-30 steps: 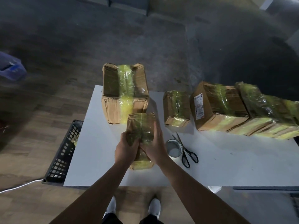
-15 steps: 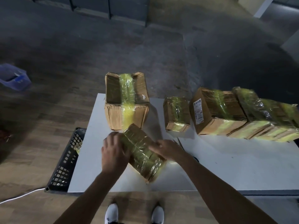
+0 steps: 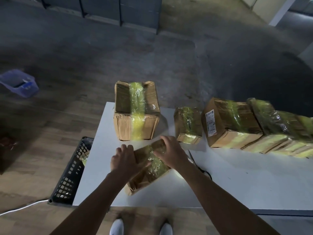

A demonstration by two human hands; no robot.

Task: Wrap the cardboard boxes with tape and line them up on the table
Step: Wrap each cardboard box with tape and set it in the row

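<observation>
A small cardboard box (image 3: 149, 172) wrapped in yellow-green tape lies tilted above the near part of the white table (image 3: 237, 184). My left hand (image 3: 124, 160) grips its left side. My right hand (image 3: 171, 151) grips its far end from above. Behind it stands a large taped box (image 3: 136, 111) at the table's far left. To the right, a small taped box (image 3: 188, 124), a labelled taped box (image 3: 228, 121) and several more taped boxes (image 3: 279, 128) form a row along the far edge.
A black crate (image 3: 71, 173) stands on the floor against the table's left side. Scissors (image 3: 203, 172) show partly behind my right forearm. A blue bin (image 3: 18, 83) sits on the floor far left. A white cable (image 3: 22, 207) runs along the floor.
The small box has been turned in my hands, from upright to slanted one way and now slanted the other. My right hand moved to its far end. The camera view shifted down slightly.
</observation>
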